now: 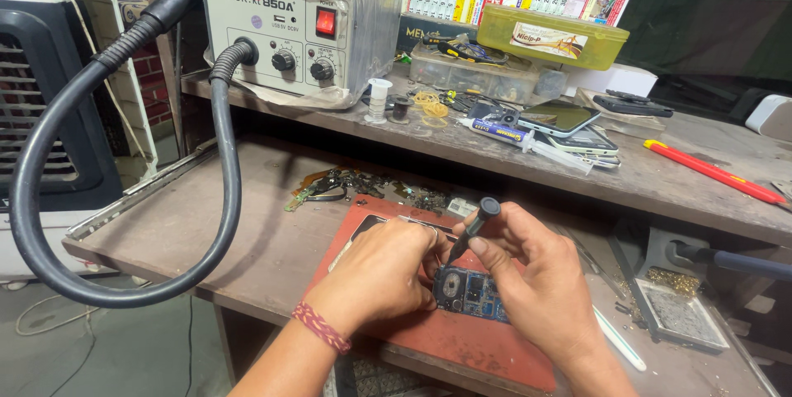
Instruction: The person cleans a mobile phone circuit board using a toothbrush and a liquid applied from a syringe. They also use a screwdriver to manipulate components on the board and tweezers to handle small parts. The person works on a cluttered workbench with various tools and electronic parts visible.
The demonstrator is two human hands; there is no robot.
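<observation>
Lighting's pretty decent here, soft and even from overhead, so the hands and the red mat (pixel 462 339) under the grip are sharp with only faint shadows. Up past the grip, the phone screen (pixel 554 115) catches a bit of glare. The far right background goes dark and murky. Edges bend slightly, typical wide-angle lens stuff.
</observation>
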